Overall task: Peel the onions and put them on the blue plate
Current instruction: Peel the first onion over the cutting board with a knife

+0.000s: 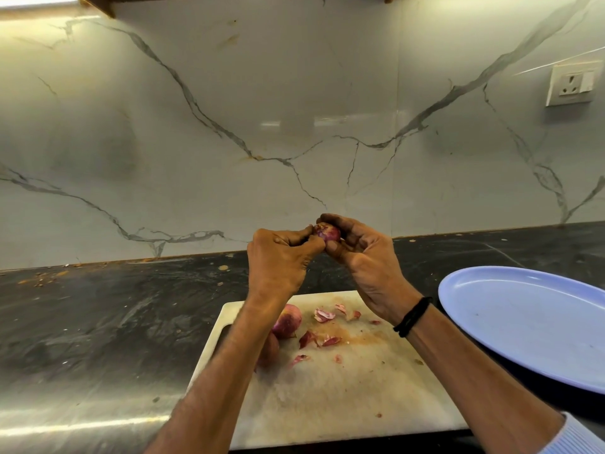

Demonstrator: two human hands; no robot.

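A small red onion (pixel 327 231) is held up above the counter. My right hand (pixel 363 257) cups it from the right with curled fingers. My left hand (pixel 281 257) pinches at the onion's left side with thumb and fingertips. Two more unpeeled onions lie on the white cutting board (pixel 343 388): one (pixel 288 321) beside my left forearm, another (pixel 269 350) partly hidden under it. Loose purple skins (pixel 319 339) are scattered over the board. The blue plate (pixel 530 322) stands to the right of the board with nothing on it.
The dark stone counter (pixel 98 322) stretches to both sides, with crumbs at the back left. A marble backsplash rises behind it. A wall socket (pixel 573 83) sits at the upper right. A black band circles my right wrist.
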